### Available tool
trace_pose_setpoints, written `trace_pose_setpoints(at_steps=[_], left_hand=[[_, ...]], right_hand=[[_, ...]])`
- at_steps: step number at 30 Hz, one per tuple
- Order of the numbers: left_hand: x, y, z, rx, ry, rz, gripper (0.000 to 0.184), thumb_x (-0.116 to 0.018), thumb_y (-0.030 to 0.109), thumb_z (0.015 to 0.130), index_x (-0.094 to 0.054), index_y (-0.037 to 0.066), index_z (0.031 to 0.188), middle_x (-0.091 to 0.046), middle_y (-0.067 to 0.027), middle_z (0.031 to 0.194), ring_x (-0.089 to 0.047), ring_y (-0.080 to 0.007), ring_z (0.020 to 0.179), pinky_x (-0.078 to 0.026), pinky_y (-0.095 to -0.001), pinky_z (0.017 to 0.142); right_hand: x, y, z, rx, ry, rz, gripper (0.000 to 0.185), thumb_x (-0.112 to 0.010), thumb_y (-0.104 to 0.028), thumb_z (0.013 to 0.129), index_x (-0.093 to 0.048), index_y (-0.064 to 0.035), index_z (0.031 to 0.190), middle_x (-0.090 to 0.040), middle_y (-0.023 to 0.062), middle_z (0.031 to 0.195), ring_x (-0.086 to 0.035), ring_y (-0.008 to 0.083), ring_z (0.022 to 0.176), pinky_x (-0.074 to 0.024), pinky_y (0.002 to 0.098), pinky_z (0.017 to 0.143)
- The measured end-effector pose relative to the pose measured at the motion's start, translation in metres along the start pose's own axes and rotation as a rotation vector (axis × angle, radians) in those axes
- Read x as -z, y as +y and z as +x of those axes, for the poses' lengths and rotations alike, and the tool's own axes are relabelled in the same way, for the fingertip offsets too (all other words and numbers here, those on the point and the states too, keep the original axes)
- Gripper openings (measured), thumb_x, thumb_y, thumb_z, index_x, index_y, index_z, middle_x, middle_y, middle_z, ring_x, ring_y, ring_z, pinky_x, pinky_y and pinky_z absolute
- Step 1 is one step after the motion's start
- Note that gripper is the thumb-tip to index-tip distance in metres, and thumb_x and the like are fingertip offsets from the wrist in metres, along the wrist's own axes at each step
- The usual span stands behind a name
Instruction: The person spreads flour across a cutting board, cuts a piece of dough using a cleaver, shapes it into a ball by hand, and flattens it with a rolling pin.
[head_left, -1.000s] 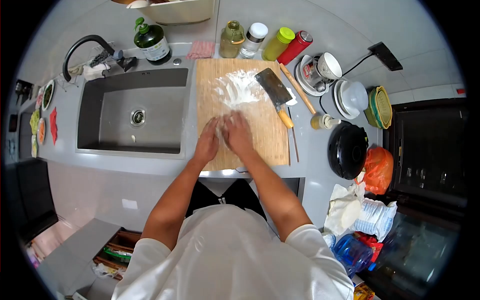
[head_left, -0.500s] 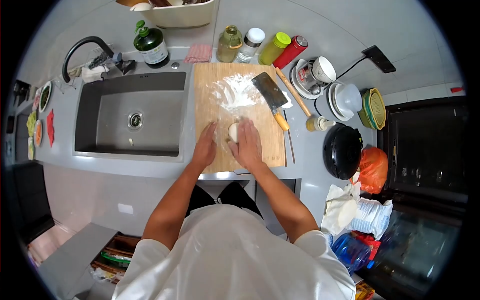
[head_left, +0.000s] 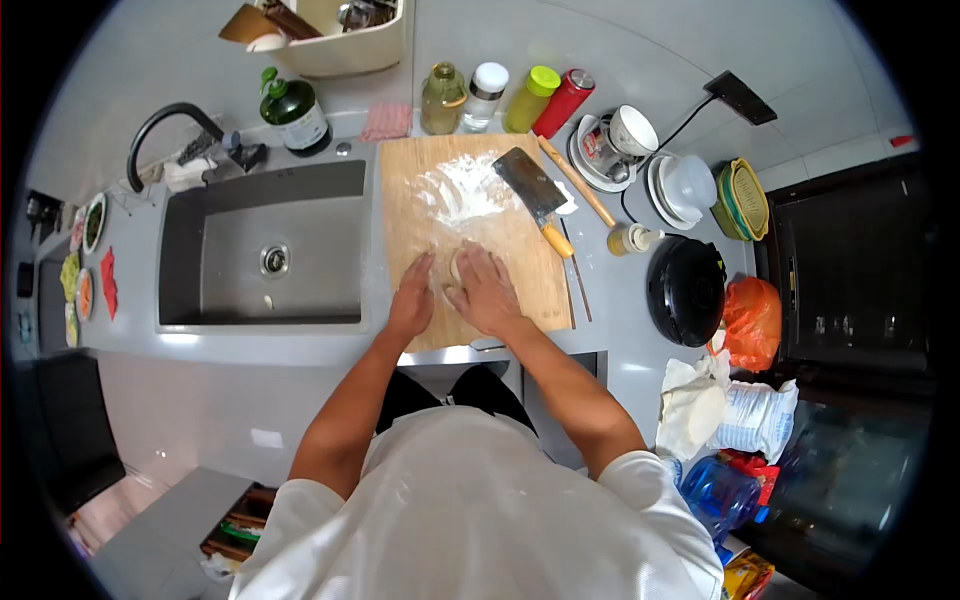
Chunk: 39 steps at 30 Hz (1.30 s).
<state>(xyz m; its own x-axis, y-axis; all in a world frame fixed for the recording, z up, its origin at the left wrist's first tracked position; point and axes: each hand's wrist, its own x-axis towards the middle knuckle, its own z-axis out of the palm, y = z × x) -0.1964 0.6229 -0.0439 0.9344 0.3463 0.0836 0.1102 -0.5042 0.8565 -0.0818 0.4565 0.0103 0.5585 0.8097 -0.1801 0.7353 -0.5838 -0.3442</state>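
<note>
A small pale piece of dough (head_left: 456, 266) lies on the wooden cutting board (head_left: 540, 290), mostly covered by my right hand (head_left: 484, 290). That hand lies palm down over the dough, its fingers stretched forward. Just left of it, my left hand (head_left: 412, 296) rests on the board with its fingers extended, holding nothing. White flour (head_left: 465, 190) is spread over the board beyond both hands. A cleaver (head_left: 530, 184) with a wooden handle lies at the board's right side, its handle pointing toward me.
A sink (head_left: 230, 240) is at the left. Right of the board lie a rolling pin (head_left: 577, 182), chopsticks (head_left: 577, 285) and a small dispenser bottle (head_left: 632, 238). Farther right are stacked bowls (head_left: 690, 190) and a round black appliance (head_left: 685, 290). Several bottles (head_left: 485, 98) line the wall.
My right hand has shifted slightly left over the dough, so less of the dough shows. My left hand has hardly moved. The head view has tilted slightly.
</note>
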Motion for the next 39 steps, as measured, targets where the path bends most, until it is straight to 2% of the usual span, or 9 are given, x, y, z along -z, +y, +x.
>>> trace_pose_setpoints(at_steps=[6,9,12,14,18,22,32,35,39], left_hand=[[-0.001,-0.006,0.007,0.002,0.008,-0.033,0.070,-0.043,-0.011,0.087,-0.047,-0.001,0.156,-0.049,-0.0294,0.157,-0.044,-0.0454,0.148,-0.033,-0.0463,0.127],[0.008,-0.006,0.012,-0.015,-0.021,0.007,0.067,-0.044,-0.011,0.087,-0.049,-0.002,0.154,-0.052,-0.0296,0.155,-0.047,-0.0442,0.147,-0.036,-0.0449,0.125],[0.014,0.000,0.019,0.044,-0.072,0.046,0.064,-0.047,-0.009,0.088,-0.053,-0.001,0.151,-0.055,-0.0284,0.153,-0.050,-0.0438,0.144,-0.039,-0.0448,0.123],[0.021,0.002,0.030,-0.009,-0.084,0.069,0.060,-0.049,-0.007,0.089,-0.056,0.000,0.148,-0.057,-0.0274,0.151,-0.052,-0.0441,0.142,-0.041,-0.0452,0.121],[0.025,0.009,0.043,-0.053,-0.135,0.062,0.055,-0.052,-0.003,0.090,-0.060,0.002,0.144,-0.059,-0.0256,0.148,-0.056,-0.0447,0.136,-0.046,-0.0463,0.116],[0.001,0.038,0.081,-0.154,-0.167,0.043,0.055,-0.053,-0.003,0.090,-0.060,0.003,0.144,-0.060,-0.0245,0.146,-0.059,-0.0435,0.132,-0.049,-0.0462,0.112],[-0.122,0.104,0.209,-0.295,-0.237,0.088,0.062,-0.056,-0.003,0.086,-0.054,-0.003,0.148,-0.058,-0.0287,0.147,-0.055,-0.0447,0.137,-0.045,-0.0468,0.117],[-0.152,0.106,0.240,-0.255,-0.263,0.096,0.066,-0.056,-0.003,0.084,-0.051,-0.006,0.149,-0.058,-0.0306,0.147,-0.054,-0.0455,0.138,-0.044,-0.0477,0.118],[-0.170,0.108,0.258,-0.157,-0.267,0.105,0.068,-0.055,-0.003,0.083,-0.048,-0.008,0.151,-0.055,-0.0310,0.150,-0.052,-0.0457,0.141,-0.042,-0.0463,0.121]], right_hand=[[-0.001,0.001,-0.014,0.057,0.043,-0.038,0.080,-0.054,-0.046,0.106,-0.029,0.0005,0.166,-0.024,0.0215,0.175,-0.019,0.0366,0.164,-0.0140,0.0525,0.132],[0.014,-0.013,-0.013,-0.012,0.263,-0.004,0.077,-0.057,-0.043,0.105,-0.032,-0.0005,0.165,-0.027,0.0207,0.174,-0.020,0.0353,0.164,-0.0147,0.0526,0.132],[-0.009,-0.006,-0.026,0.065,0.149,-0.039,0.074,-0.061,-0.036,0.104,-0.036,-0.0003,0.163,-0.037,0.0224,0.169,-0.032,0.0378,0.158,-0.0239,0.0517,0.129],[-0.004,0.007,-0.011,0.038,0.302,0.091,0.063,-0.059,-0.029,0.105,-0.043,0.0003,0.158,-0.046,0.0233,0.162,-0.042,0.0396,0.151,-0.0320,0.0496,0.125],[0.028,0.011,-0.027,-0.268,0.617,0.413,0.042,-0.053,-0.015,0.108,-0.057,0.0011,0.146,-0.059,0.0244,0.149,-0.056,0.0422,0.137,-0.0434,0.0454,0.118],[0.027,0.039,-0.030,-0.432,0.766,0.424,0.036,-0.051,-0.006,0.106,-0.064,0.0001,0.140,-0.063,0.0230,0.145,-0.057,0.0394,0.138,-0.0437,0.0437,0.118],[0.056,0.182,0.022,-0.511,0.704,0.276,0.044,-0.058,0.003,0.095,-0.063,0.0024,0.139,-0.062,0.0230,0.147,-0.059,0.0402,0.136,-0.0463,0.0456,0.117],[0.053,0.224,0.044,-0.530,0.734,0.078,0.045,-0.055,0.001,0.092,-0.064,0.0015,0.136,-0.063,0.0245,0.144,-0.058,0.0425,0.134,-0.0454,0.0484,0.115],[0.051,0.266,0.068,-0.589,0.710,-0.116,0.033,-0.060,-0.010,0.096,-0.067,-0.0038,0.128,-0.068,0.0183,0.129,-0.061,0.0366,0.130,-0.0472,0.0490,0.109]])
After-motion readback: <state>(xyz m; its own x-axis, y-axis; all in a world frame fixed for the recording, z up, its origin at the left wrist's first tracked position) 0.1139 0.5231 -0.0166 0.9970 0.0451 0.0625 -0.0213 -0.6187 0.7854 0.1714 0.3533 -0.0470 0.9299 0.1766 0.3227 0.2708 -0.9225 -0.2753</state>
